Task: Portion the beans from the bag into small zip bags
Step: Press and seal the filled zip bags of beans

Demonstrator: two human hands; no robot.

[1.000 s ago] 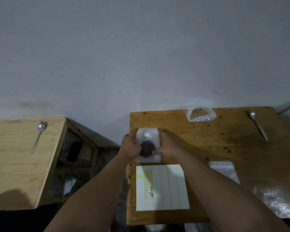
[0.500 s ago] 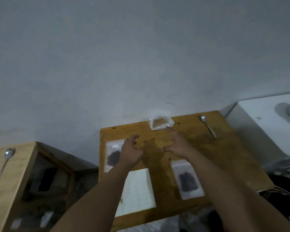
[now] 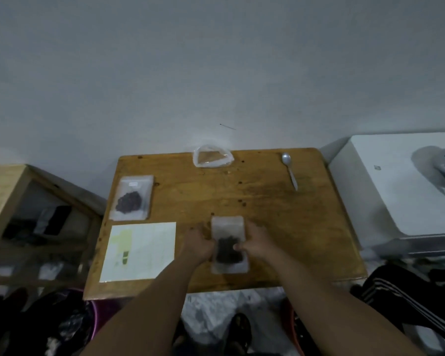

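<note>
A small clear zip bag with dark beans in its lower half lies flat near the middle of the wooden table. My left hand grips its left edge and my right hand grips its right edge. A second zip bag holding a heap of dark beans lies at the table's left side with a small label on it. The large plastic bag sits crumpled and nearly empty at the table's far edge.
A metal spoon lies at the far right of the table. A white sticker sheet lies front left. A white appliance stands to the right, a wooden shelf unit to the left.
Both hands let go of the labelled bag at the left, crossed the table and came down on the second bean bag near the middle. The camera swung right.
</note>
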